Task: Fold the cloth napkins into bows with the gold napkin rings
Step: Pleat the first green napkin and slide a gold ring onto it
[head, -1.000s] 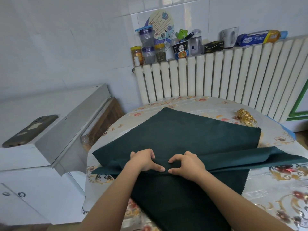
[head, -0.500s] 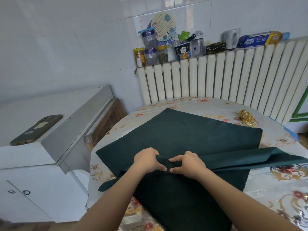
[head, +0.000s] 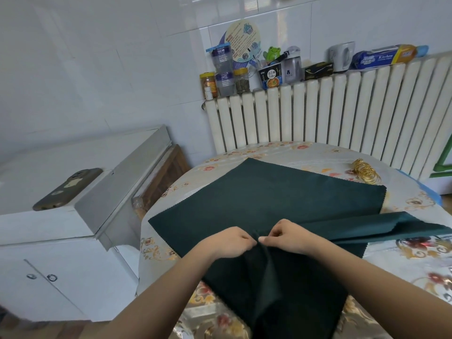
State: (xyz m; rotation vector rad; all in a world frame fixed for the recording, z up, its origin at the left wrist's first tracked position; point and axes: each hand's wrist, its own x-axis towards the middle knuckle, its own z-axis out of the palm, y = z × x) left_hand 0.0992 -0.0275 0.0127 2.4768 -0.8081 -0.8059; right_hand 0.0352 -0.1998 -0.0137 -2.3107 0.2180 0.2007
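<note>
A dark green cloth napkin point(head: 269, 199) lies spread on the round table point(head: 411, 260). On top of it a second green napkin point(head: 288, 285) is gathered at its middle. My left hand point(head: 227, 242) and my right hand point(head: 285, 234) pinch that gathered middle side by side, fingertips almost meeting. One end of the gathered napkin stretches right toward the table's edge, the other hangs toward me over the near edge. A pile of gold napkin rings point(head: 365, 171) rests at the far right of the table, apart from both hands.
A white radiator point(head: 330, 116) stands behind the table, its top crowded with jars, bottles and boxes. A white cabinet point(head: 61, 236) on the left carries a phone point(head: 67, 188). The tablecloth is floral and glossy.
Both hands have drawn closer together and bunched the top napkin's middle tighter. Its left fold has been pulled in off the lower napkin.
</note>
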